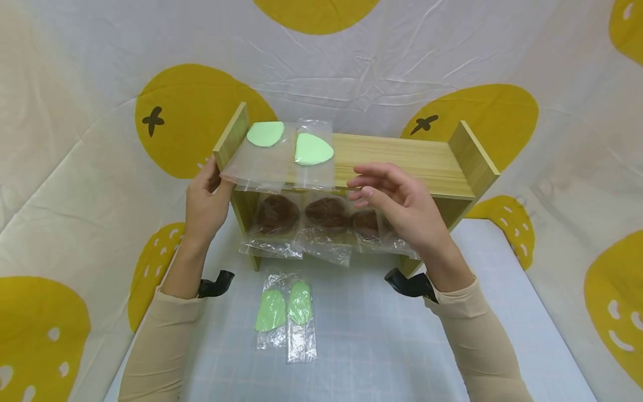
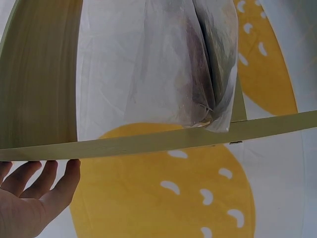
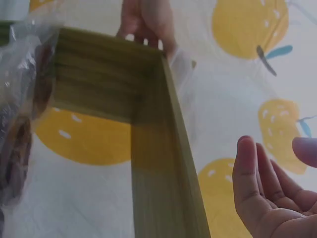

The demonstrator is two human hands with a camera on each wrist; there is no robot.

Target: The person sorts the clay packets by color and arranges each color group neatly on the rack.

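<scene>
A wooden shelf (image 1: 392,159) stands at the middle of the table. My left hand (image 1: 207,201) grips its left side panel (image 1: 233,131), fingers along the outer face and thumb at the front edge, near a clear bag's corner. In the left wrist view, the fingertips (image 2: 73,166) touch the panel's edge. That clear bag with a light green flat piece (image 1: 265,134) lies on the top board, beside another bagged green piece (image 1: 313,149). My right hand (image 1: 402,204) hovers before the top board, fingers loosely bent, holding nothing. Several bagged brown round pieces (image 1: 275,215) sit on the lower level.
On the table before the shelf lie two clear bags with light green pieces, one left (image 1: 271,310) and one right (image 1: 300,304). The right side panel (image 1: 472,159) rises above the top board. A cloth with yellow fruit prints (image 1: 372,61) hangs behind.
</scene>
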